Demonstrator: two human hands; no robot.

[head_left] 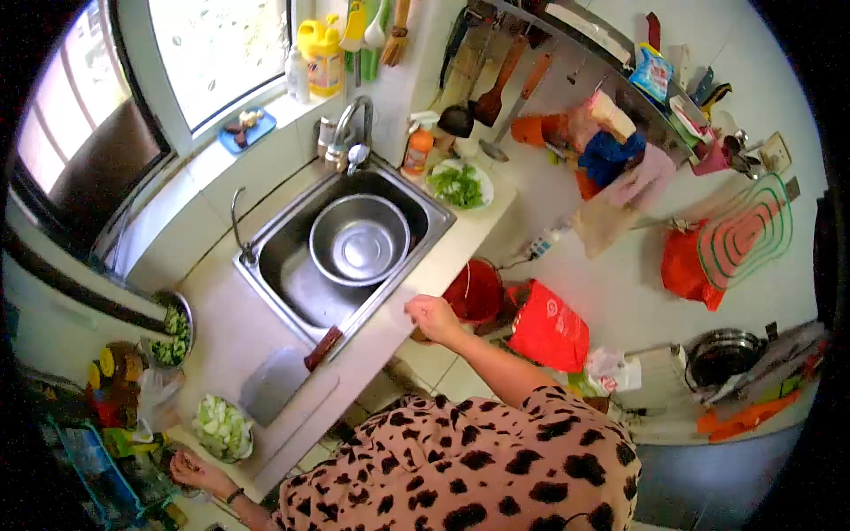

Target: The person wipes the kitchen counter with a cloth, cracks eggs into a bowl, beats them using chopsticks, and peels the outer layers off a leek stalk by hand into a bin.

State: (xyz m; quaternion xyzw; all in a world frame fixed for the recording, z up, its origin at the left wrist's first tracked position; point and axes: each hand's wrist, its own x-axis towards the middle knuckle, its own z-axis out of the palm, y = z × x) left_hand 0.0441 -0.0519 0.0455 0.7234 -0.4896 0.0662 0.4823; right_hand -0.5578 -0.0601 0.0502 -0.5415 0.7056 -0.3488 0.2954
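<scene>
My right hand [431, 318] rests at the counter's front edge beside the sink, its fingers curled in and nothing visible in them. At the lower left, my left hand [198, 471] reaches past a bowl of chopped pale-green vegetables [223, 428]; its fingers are bent and slightly apart, near packages and jars. A cleaver [276, 386] with a dark reddish handle lies flat on the counter between the hands. Inside the steel sink [305, 305] sits a round metal basin [361, 241].
A plate of leafy greens [459, 184] stands right of the faucet [357, 133]. Another bowl of cut greens [171, 329] is at the left. A red bucket [475, 290] and red bag [551, 327] are below the counter. Utensils hang on the wall.
</scene>
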